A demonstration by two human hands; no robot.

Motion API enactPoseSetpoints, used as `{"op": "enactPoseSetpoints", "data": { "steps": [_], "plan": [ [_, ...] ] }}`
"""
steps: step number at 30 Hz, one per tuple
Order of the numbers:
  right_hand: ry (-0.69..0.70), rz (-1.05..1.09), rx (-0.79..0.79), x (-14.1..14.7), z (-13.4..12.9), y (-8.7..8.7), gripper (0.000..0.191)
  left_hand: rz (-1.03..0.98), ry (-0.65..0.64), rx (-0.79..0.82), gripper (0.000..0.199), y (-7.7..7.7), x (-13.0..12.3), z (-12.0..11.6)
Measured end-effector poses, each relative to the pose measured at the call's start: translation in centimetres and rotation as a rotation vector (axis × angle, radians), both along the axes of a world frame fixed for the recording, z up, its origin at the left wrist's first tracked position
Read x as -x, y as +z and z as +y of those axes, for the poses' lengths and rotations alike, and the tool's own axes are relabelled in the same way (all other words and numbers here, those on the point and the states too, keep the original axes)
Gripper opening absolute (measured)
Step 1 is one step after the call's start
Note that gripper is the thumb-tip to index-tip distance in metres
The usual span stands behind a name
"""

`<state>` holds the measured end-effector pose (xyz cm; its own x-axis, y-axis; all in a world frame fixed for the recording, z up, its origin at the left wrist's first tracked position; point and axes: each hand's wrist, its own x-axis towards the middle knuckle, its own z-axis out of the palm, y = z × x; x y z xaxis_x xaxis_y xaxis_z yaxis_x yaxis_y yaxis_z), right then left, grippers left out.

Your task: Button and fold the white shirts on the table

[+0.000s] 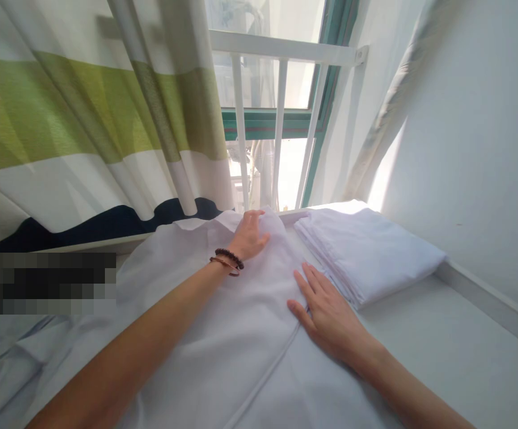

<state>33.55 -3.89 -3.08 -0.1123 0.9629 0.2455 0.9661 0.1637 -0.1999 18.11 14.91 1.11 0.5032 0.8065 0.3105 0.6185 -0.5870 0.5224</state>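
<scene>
A large white cloth lies spread in front of me, with loose wrinkles and a long edge or seam running down its right part. At its far end my left hand rests on the fabric, thumb apart and fingers reaching forward. Dark beads and a thin bangle circle that wrist. My right hand lies flat on the cloth's right side, fingers stretched out and thumb spread. Just beyond it sits a folded white cloth, its layered edge facing the right hand.
A white surface with a raised edge meets the wall at right. White railing bars stand before a green-framed window. A white-and-green curtain hangs at left. Crumpled fabric lies at lower left, below a pixelated patch.
</scene>
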Motion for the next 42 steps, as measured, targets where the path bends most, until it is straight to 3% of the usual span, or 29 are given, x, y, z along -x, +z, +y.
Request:
{"op": "enactPoseSetpoints", "data": {
  "steps": [6,10,13,17,20,22,26,29,31,34,37,39,42],
  "plan": [
    [0.008,-0.04,-0.001,-0.2,-0.1,-0.7,0.064,0.267,-0.192,0.058,0.049,-0.9,8.5,-8.3],
    [0.025,-0.068,-0.007,-0.3,-0.3,-1.1,0.065,0.5,-0.226,0.111,0.06,-1.2,12.5,-12.1],
    [0.028,-0.118,0.028,-0.3,0.1,-1.0,0.067,0.485,-0.221,0.079,0.062,-1.5,13.0,-12.4],
    [-0.007,-0.204,0.131,-0.7,1.3,-0.4,0.066,0.402,-0.235,0.055,0.053,-1.3,12.4,-10.8],
    [-0.035,-0.282,0.156,-0.6,1.8,0.6,0.061,0.339,-0.254,0.088,0.045,0.3,13.0,-10.6],
    [-0.021,-0.333,0.07,0.2,1.1,1.6,0.051,0.326,-0.241,0.104,0.041,2.0,14.4,-11.5],
    [0.213,-0.208,-0.139,5.4,-2.5,4.3,0.033,0.376,-0.144,0.15,0.029,5.1,19.0,-14.5],
    [0.517,-0.063,-0.051,11.0,-5.5,6.1,0.024,0.532,-0.019,0.295,0.027,6.6,22.3,-17.0],
    [0.705,-0.016,0.026,14.2,-6.9,6.6,0.018,0.602,-0.001,0.352,0.025,7.1,23.9,-18.7],
    [0.855,0.008,0.093,17.2,-7.6,6.1,0.011,0.672,-0.067,0.455,0.022,7.8,25.1,-21.6],
    [0.881,0.066,0.166,18.2,-7.3,4.8,0.009,0.739,-0.124,0.526,0.037,7.9,25.0,-24.4],
    [0.879,0.133,0.188,18.1,-7.1,3.9,0.01,0.8,-0.142,0.475,0.042,7.8,24.6,-25.6],
    [0.901,0.2,0.176,17.8,-6.8,3.0,0.012,0.862,-0.198,0.375,0.022,7.5,24.2,-26.4]
  ]
}}
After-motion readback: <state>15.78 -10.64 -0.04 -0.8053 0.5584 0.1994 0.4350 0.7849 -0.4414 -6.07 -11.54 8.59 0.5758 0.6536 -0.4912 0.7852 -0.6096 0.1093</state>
